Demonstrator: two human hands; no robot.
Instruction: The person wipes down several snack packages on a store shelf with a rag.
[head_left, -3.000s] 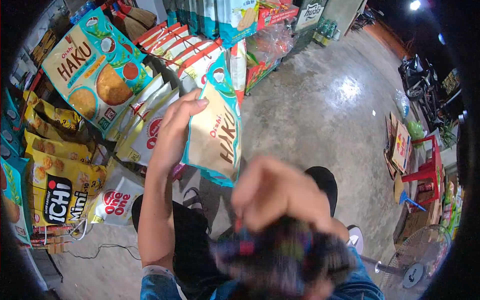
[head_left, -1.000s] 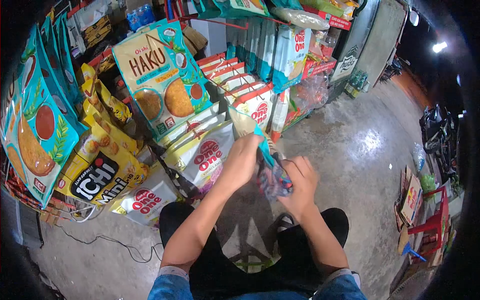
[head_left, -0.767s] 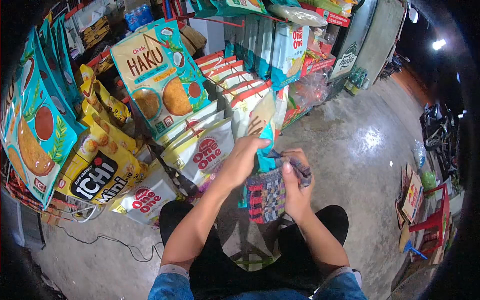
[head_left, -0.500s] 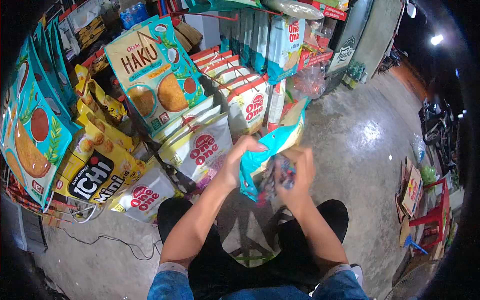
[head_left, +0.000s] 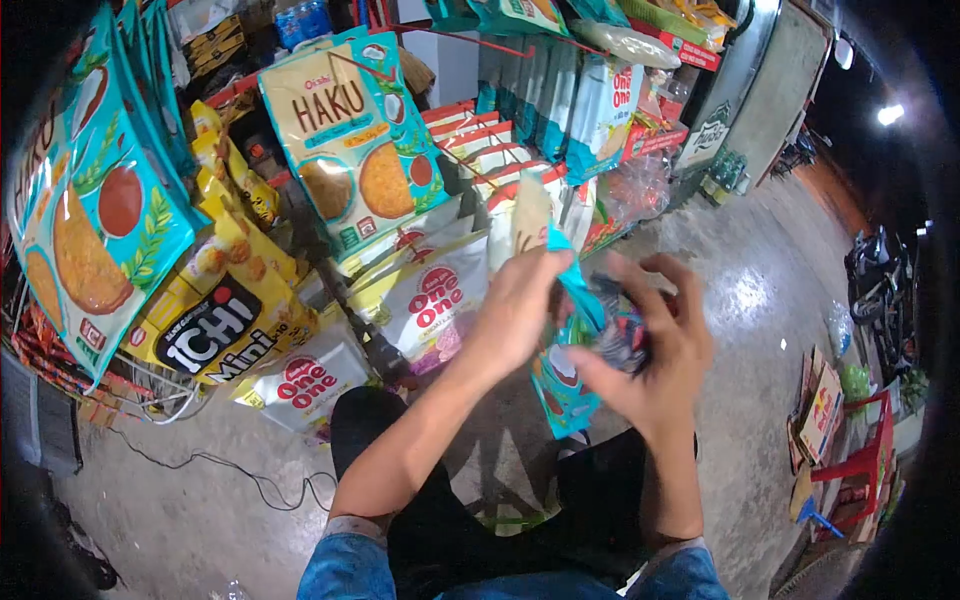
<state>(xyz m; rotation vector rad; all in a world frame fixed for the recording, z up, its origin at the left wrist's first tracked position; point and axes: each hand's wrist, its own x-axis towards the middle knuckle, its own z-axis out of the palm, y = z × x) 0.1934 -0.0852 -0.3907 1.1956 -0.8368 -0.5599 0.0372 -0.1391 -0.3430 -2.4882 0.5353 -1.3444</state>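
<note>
A teal and cream snack bag point(head_left: 568, 388) is held edge-on above my lap, with my left hand point(head_left: 520, 305) closed on its upper part. My right hand point(head_left: 655, 350) is cupped around a dark, crumpled patterned cloth point(head_left: 625, 325), its fingers curled and the thumb below. The cloth lies against the bag's right side. Behind my left hand stand white One One bags point(head_left: 435, 300), and a teal HAKU bag point(head_left: 350, 140) hangs up and to the left.
Yellow ICHI bags point(head_left: 215, 315) and a large teal bag point(head_left: 95, 220) hang at the left. A black cable point(head_left: 215, 458) lies on the concrete floor point(head_left: 740, 400). At the right are a red plastic stool point(head_left: 868, 460) and cardboard point(head_left: 822, 405). A cooler point(head_left: 715, 130) stands at the back.
The bag has turned from slanted to nearly upright and edge-on. Both hands have shifted right, and my right hand's fingers have spread more around the cloth. The shelf goods appear further right.
</note>
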